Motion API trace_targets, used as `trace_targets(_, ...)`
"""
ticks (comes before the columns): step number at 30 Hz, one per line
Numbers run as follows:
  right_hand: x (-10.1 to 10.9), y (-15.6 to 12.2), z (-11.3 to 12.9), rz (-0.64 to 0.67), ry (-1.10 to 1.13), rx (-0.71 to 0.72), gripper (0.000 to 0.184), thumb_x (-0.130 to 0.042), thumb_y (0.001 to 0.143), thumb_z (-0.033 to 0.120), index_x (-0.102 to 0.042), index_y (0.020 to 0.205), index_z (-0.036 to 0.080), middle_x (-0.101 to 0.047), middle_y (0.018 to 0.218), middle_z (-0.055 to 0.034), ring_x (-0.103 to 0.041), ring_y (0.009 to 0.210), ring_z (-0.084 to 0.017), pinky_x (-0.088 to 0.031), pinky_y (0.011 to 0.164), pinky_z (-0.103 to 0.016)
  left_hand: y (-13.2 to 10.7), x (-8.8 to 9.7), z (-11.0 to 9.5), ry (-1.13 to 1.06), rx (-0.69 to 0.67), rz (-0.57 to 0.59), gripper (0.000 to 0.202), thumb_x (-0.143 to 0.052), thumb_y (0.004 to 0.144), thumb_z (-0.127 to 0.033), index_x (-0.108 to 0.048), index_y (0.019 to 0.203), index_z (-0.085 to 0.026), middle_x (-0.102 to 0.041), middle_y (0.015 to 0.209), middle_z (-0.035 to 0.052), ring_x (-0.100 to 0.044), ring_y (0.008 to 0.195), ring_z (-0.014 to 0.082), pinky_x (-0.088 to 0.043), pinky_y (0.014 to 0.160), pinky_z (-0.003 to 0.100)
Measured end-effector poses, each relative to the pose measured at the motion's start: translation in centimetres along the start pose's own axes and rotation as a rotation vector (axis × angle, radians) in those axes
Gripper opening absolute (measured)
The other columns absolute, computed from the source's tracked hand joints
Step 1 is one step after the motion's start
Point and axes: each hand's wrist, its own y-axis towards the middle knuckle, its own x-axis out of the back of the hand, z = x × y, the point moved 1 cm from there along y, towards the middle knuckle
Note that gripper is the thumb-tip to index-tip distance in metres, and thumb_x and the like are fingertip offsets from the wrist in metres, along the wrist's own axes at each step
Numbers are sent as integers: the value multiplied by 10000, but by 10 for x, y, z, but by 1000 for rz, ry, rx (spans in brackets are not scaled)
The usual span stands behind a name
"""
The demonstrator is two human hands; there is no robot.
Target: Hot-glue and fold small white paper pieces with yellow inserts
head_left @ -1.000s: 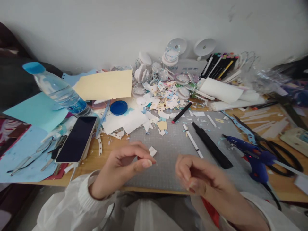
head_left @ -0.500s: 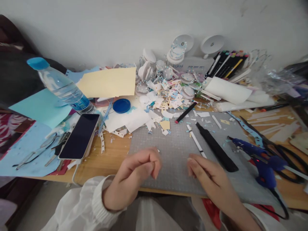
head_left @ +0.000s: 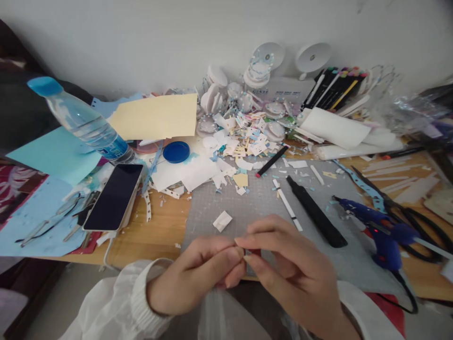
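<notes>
Over the near edge of the wooden worktop (head_left: 163,231), the left hand (head_left: 203,274) presses its thumb onto curled fingers, and the right hand (head_left: 293,269) meets it with bent thumb and fingertips; whether they pinch anything I cannot tell. Just beyond, at eleven o'clock, lies a small creased white paper piece (head_left: 222,221), bare gridded grey mat (head_left: 253,203) around it. Bounding that room are a slim white black-banded pen (head_left: 285,201) at one o'clock, a flat black tapered strip (head_left: 315,212) at two, and loose paper scraps (head_left: 247,141) heaped at twelve.
</notes>
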Motion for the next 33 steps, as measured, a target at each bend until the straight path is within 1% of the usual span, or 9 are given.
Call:
trace_targets(7,1,-3,3,-1,10,-61,206,-588,786,50,-676,835,229,-642,776,1,-619,700,-99,-498,599,-190,-2,-4,-4,16,9,87,462,-379,968,-468,-403,612,-175,-344,567,-43,-278,521,88,-225,505,262)
trace_targets(12,-2,-7,1,13,131,-88,212,-608,766,65,-663,872,239,-619,797,-10,-602,685,-115,-505,588,-218,-2,-5,-7,63,-32,85,472,-388,964,-482,-407,606,-174,-358,565,-42,-301,523,86,-253,513,256)
trace_targets(17,-14,-16,-10,11,180,-127,141,-576,804,78,-608,791,214,-594,740,1,-585,658,-103,-475,578,-209,-8,-3,8,110,-15,41,491,-372,967,-483,-389,587,-172,-373,566,-32,-319,527,84,-263,511,250)
trace_targets(21,-25,-25,-21,2,207,-132,120,-538,831,105,-587,781,203,-573,703,-2,-560,635,-109,-455,561,-217,-11,-3,21,93,8,33,538,-359,959,-520,-358,546,-177,-339,518,-40,-296,494,81,-255,496,254)
trace_targets(24,-25,-34,-28,23,199,-145,99,-531,858,149,-574,789,205,-568,708,-3,-557,642,-112,-441,561,-218,-12,0,25,143,-9,10,560,-313,972,-515,-332,522,-181,-329,495,-39,-302,469,81,-262,478,253)
trace_targets(27,-14,-45,-39,101,106,-223,191,-464,916,204,-507,730,205,-551,679,2,-548,625,-107,-423,557,-213,-8,10,23,449,-145,-179,514,-329,985,-433,-349,539,-179,-374,537,-21,-384,522,101,-319,518,252)
trace_targets(29,-2,-54,-49,155,-34,-300,261,-422,944,219,-456,685,208,-530,617,20,-534,574,-96,-407,539,-202,-2,19,22,783,-255,-321,376,-453,951,-355,-478,627,-167,-494,642,17,-489,649,143,-392,611,276)
trace_targets(31,13,-63,-59,198,-177,-356,270,-410,952,227,-461,687,216,-523,562,38,-521,505,-89,-394,495,-191,6,28,23,1094,-291,-374,128,-572,891,-281,-599,853,-162,-609,853,73,-554,816,203,-453,723,331)
trace_targets(33,30,-73,-65,222,-268,-377,213,-399,948,216,-529,780,232,-550,548,48,-532,458,-94,-404,458,-186,15,36,28,1300,-280,-342,189,-612,862,-224,-607,1044,-177,-638,1020,99,-575,917,241,-490,799,385)
